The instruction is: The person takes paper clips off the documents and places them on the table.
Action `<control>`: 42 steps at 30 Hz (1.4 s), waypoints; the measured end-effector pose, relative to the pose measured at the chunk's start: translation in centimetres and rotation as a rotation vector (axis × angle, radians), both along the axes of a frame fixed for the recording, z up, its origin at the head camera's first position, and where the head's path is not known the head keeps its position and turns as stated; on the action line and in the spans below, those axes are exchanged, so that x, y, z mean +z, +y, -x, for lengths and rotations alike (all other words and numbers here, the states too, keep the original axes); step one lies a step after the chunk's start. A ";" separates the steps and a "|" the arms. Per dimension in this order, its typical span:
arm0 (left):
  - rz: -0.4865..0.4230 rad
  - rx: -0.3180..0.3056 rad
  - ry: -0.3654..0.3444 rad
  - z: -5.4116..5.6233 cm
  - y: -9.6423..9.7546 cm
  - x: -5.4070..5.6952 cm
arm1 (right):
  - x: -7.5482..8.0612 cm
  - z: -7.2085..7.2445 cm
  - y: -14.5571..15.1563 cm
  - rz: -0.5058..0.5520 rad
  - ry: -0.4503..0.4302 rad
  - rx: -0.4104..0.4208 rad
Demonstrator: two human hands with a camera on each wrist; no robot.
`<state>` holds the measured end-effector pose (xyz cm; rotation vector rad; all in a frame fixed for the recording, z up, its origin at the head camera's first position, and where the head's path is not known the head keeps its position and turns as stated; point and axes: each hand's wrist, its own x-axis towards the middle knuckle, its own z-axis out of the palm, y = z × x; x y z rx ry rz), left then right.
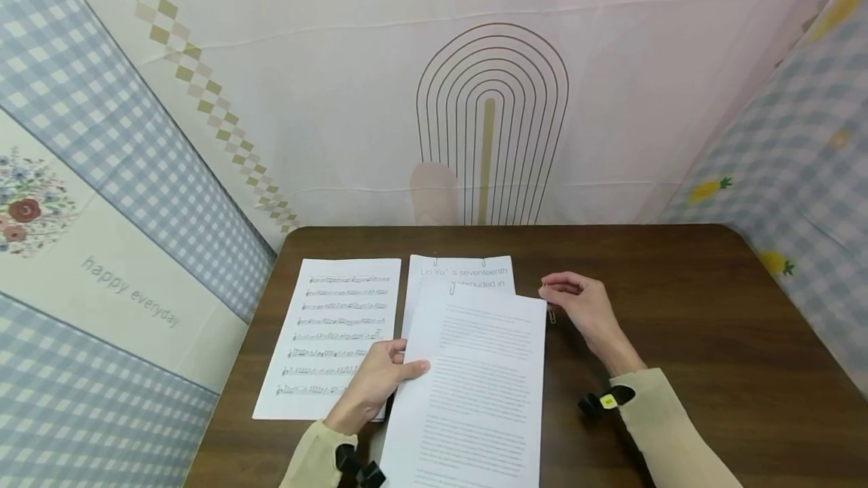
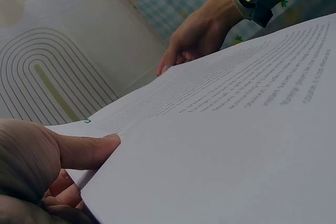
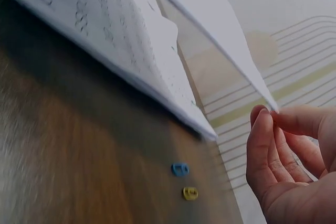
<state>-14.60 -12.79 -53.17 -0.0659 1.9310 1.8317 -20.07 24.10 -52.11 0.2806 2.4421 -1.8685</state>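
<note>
My left hand (image 1: 380, 379) grips the left edge of a stack of printed paper (image 1: 481, 398), thumb on top and fingers underneath. The stack is raised off the table and tilted. At its top edge sits a small green paper clip (image 1: 452, 288). My right hand (image 3: 286, 161) pinches the upper right corner of the paper between thumb and index finger. Below that hand, a blue paper clip (image 3: 180, 169) and a yellow paper clip (image 3: 190, 193) lie on the table. Partly hidden under the raised paper is another stack with large print (image 1: 464, 271), clipped along its top edge.
Sheet music (image 1: 339, 330) lies at the left of the brown wooden table (image 1: 705, 337), beside the left hand. A patterned cloth (image 1: 325, 111) hangs behind the table's far edge, with checked cloth (image 1: 800, 172) along the right side.
</note>
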 end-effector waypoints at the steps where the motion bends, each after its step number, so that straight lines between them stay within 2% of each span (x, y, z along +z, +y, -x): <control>1: -0.002 0.001 -0.002 0.0 -0.1 0.0 | -0.1 -0.1 0.2 0.012 0.001 0.001; 8: -0.030 0.003 -0.011 0.1 -0.5 -0.1 | -1.3 -0.7 1.7 0.090 -0.011 0.001; 19: -0.049 -0.006 -0.014 0.3 -0.5 -0.5 | -2.4 -1.2 3.3 0.053 -0.089 0.016; 22: -0.049 -0.006 -0.012 0.3 -0.5 -0.6 | -2.6 -1.2 3.4 -0.011 -0.097 0.021; 29: -0.067 -0.021 -0.013 0.2 -0.6 -0.7 | -2.4 -0.8 3.0 -0.258 -0.085 0.077; 36: -0.064 -0.018 -0.012 0.2 -0.7 -0.6 | -1.8 -0.3 2.7 -0.354 -0.128 0.114; 42: -0.055 -0.005 -0.015 0.2 -0.7 -0.6 | -1.5 -0.1 2.2 -0.410 -0.137 0.105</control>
